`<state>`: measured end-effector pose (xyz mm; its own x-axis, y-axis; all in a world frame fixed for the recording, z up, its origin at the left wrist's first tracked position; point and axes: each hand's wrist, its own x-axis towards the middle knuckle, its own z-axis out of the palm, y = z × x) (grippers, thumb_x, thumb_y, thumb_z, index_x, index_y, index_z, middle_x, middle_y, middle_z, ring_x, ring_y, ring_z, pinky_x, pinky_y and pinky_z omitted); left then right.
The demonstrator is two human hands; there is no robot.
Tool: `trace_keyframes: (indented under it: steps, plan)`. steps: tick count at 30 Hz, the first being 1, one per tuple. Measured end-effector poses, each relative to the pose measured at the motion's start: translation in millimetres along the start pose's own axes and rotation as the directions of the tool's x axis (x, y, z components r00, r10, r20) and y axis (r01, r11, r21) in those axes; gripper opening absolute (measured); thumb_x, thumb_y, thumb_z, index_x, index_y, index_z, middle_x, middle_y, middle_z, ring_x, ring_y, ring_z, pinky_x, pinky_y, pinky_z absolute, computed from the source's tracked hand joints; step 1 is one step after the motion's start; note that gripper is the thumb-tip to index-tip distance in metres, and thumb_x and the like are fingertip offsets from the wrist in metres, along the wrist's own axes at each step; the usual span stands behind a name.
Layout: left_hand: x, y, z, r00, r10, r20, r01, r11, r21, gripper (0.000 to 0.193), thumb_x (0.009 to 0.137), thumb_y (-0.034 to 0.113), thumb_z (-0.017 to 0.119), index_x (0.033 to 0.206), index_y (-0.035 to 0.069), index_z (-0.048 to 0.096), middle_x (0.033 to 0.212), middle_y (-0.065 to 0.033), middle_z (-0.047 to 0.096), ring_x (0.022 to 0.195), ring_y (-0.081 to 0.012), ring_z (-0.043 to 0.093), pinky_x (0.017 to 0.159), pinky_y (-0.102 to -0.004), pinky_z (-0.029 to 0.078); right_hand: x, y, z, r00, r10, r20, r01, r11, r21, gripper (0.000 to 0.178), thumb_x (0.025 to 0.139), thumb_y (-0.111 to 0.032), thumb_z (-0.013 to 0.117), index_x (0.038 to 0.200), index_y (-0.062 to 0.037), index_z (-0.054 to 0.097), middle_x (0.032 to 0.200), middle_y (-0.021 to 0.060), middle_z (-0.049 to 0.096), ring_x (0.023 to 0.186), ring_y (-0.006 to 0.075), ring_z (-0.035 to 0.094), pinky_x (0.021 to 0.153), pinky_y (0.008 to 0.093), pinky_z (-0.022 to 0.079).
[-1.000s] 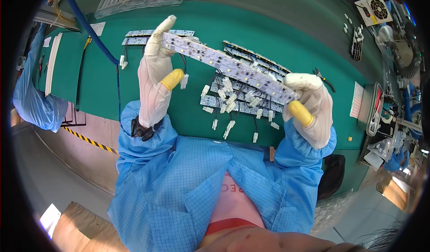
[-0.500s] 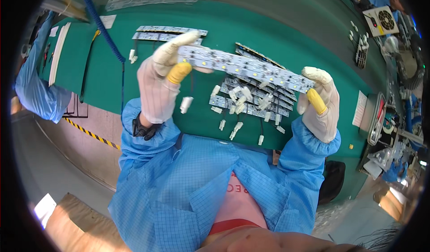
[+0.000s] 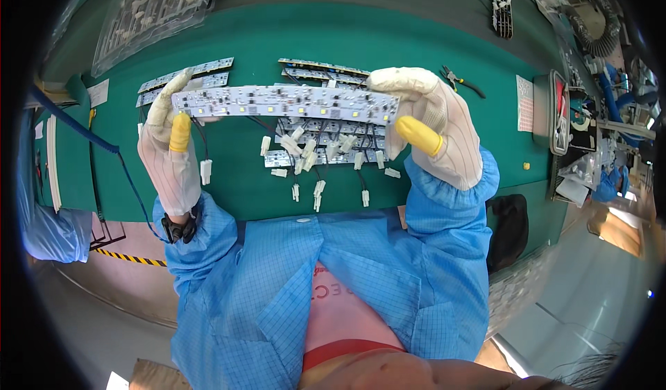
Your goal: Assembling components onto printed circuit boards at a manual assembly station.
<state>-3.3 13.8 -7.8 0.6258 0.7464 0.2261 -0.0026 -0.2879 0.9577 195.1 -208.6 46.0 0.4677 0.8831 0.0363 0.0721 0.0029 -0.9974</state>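
Green matting covered the bench (image 3: 263, 50) in the head view, the only view supplied; a clear tray (image 3: 149, 15) of white parts stood at its far left, and pliers (image 3: 463, 83) lay beyond the right hand (image 3: 437, 126).

Held above the bench, the strip (image 3: 284, 103) spanned the gap between both hands, its long axis running left to right and close to level, with its component face toward the camera. Neither hand was nearer: each had one end. At the left end, the left hand (image 3: 168, 140) pinched the board between a yellow-capped thumb and gloved fingers. At the right end, the right thumb sat at the lower corner and the fingers bent behind the upper edge, also in a pinch (exact contact there was hidden by the glove).

From the left end hung a white plug (image 3: 206, 171) on a dark lead, just beside the left hand. Behind and below the strip, toward the right hand, lay a pile (image 3: 277, 160) of like boards; two more boards (image 3: 208, 79) lay beyond the left hand.

Against the frame half a second earlier, the strip had levelled from a slope falling to the right, the whole view had shifted, and the pliers, previously concealed, had come into sight.
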Motion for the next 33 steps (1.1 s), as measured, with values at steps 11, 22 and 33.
trace_keyframes:
  steps: [11, 22, 33]
  plan:
    - [-8.5, 3.7, 5.0, 0.984, -0.021, 0.177, 0.058, 0.977, -0.206, 0.034, 0.093, 0.033, 0.054, 0.090, 0.000, 0.062, 0.075, -0.0109, 0.069, 0.079, -0.0157, 0.066, 0.102, -0.0398, 0.039, 12.9, 26.7, -18.9, 0.994, 0.070, -0.085, -0.083, 0.985, -0.149, 0.028, 0.095, -0.024, 0.044, 0.101, 0.0003, 0.057, 0.071, 0.0078, 0.063, 0.051, 0.0122, 0.058, 0.052, 0.0225, 0.048]
    - [-1.2, -0.8, 13.8, 1.000, -0.013, -0.010, 0.014, 0.995, 0.098, 0.033, 0.095, 0.023, 0.050, 0.115, -0.001, 0.060, 0.096, -0.0089, 0.068, 0.085, -0.0121, 0.061, 0.080, -0.0245, 0.044, 1.4, 26.2, -17.0, 0.992, 0.093, 0.079, -0.108, 0.973, 0.206, 0.043, 0.093, -0.041, 0.051, 0.099, 0.0012, 0.057, 0.073, 0.0119, 0.064, 0.051, 0.0142, 0.058, 0.044, 0.0234, 0.046]
    - [2.0, 3.9, -0.7, 0.978, 0.034, 0.207, -0.070, 0.983, 0.170, 0.059, 0.097, 0.050, 0.033, 0.111, 0.000, 0.060, 0.076, -0.0100, 0.069, 0.076, -0.0183, 0.063, 0.074, -0.0317, 0.046, 9.1, 31.0, -20.2, 0.967, 0.234, 0.100, -0.255, 0.898, 0.359, 0.041, 0.097, -0.036, 0.047, 0.101, 0.0044, 0.056, 0.067, 0.0090, 0.061, 0.048, 0.0118, 0.055, 0.043, 0.0209, 0.044]
